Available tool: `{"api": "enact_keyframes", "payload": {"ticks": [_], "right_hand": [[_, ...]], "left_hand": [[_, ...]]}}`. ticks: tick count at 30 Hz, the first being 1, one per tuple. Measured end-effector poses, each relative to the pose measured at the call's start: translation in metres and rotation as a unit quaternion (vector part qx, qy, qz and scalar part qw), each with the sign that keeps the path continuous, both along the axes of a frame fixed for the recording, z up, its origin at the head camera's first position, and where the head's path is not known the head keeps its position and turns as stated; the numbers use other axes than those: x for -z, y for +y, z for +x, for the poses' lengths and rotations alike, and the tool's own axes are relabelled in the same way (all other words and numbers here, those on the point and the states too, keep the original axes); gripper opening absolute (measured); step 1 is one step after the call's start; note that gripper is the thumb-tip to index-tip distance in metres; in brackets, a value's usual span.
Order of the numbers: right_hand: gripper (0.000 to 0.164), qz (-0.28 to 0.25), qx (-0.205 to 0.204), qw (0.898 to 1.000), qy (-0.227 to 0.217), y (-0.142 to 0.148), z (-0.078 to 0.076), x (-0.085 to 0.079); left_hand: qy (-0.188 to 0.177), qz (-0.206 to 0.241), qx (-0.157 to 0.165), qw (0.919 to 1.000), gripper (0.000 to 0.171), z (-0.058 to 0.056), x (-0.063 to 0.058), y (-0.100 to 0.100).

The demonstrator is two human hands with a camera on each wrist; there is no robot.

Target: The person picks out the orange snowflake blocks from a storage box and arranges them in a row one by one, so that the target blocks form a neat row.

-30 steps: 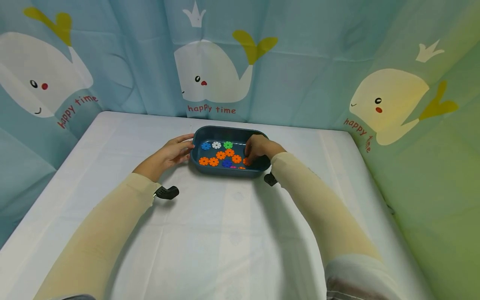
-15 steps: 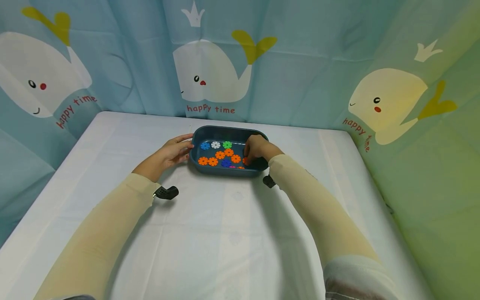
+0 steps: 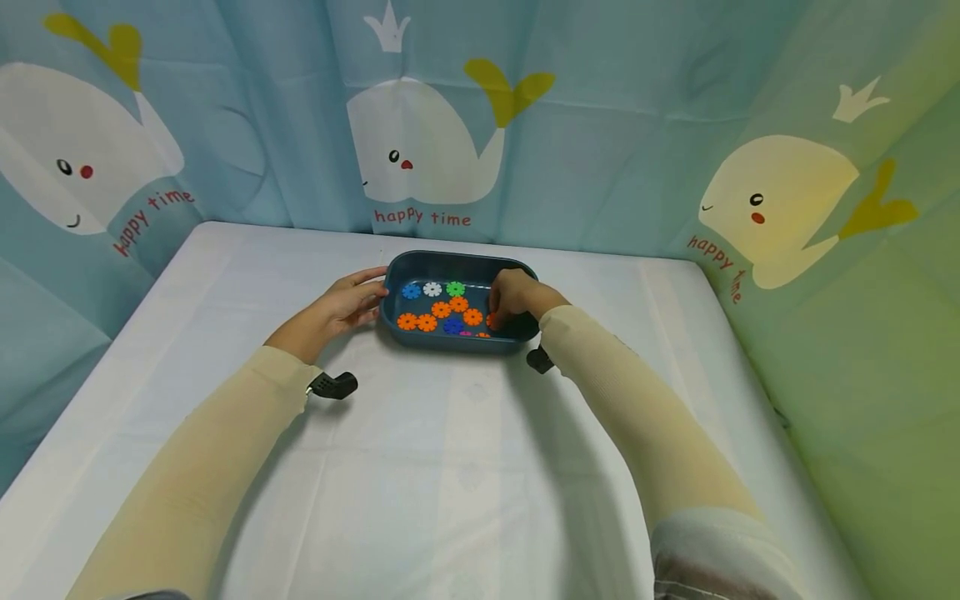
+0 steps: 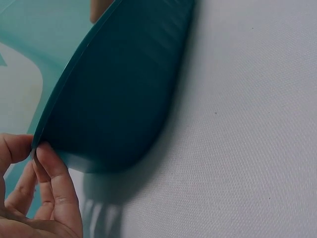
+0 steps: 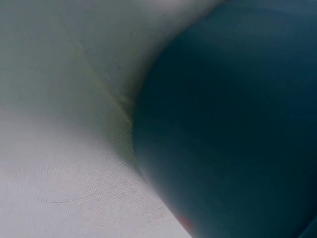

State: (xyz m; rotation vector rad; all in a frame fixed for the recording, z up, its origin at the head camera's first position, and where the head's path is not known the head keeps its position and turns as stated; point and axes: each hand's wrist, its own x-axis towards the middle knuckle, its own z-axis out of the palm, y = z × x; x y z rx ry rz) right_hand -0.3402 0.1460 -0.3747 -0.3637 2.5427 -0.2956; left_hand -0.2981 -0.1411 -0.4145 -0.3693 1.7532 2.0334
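A dark teal oblong plastic tub (image 3: 457,344) stands on the white-covered table, with several notched flower-shaped plastic discs lying inside. My left hand (image 3: 341,304) holds the tub's left end; in the left wrist view its thumb and fingers pinch the rim (image 4: 64,79). My right hand (image 3: 517,293) reaches down into the tub's right end, fingers bent. Its fingertips are right at an orange disc (image 3: 491,322), and I cannot tell whether they grip it. In the right wrist view the tub's wall (image 5: 233,119) fills much of the picture and the hand is hidden.
Left in the tub lie a blue disc (image 3: 411,291), a white disc (image 3: 432,289) and a green disc (image 3: 455,288). More orange discs and a dark blue disc (image 3: 453,326) lie in front. A whale-printed curtain (image 3: 622,167) hangs behind the table (image 3: 465,467).
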Motion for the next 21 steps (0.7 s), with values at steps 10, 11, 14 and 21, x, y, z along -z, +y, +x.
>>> {"api": "enact_keyframes", "payload": {"ticks": [10, 11, 14, 21], "right_hand": [[0.02, -0.017, 0.0, 1.0, 0.007, -0.0005, 0.0015, -0.0024], [0.019, -0.02, 0.005, 1.0, 0.005, -0.0003, 0.0011, -0.0025], [0.017, -0.031, 0.012, 0.999, 0.001, 0.0006, 0.0003, -0.004], [0.013, -0.047, 0.016, 0.999, -0.003, 0.0038, 0.0011, -0.008]], "left_hand": [[0.006, 0.009, 0.003, 0.9999, 0.059, -0.0007, 0.001, -0.0007], [0.006, 0.009, 0.003, 0.9999, 0.059, -0.0005, 0.0006, -0.0007], [0.004, 0.01, 0.003, 0.9999, 0.059, -0.0001, -0.0004, -0.0008], [0.004, 0.006, 0.001, 1.0, 0.058, 0.0006, 0.0002, -0.0004]]}}
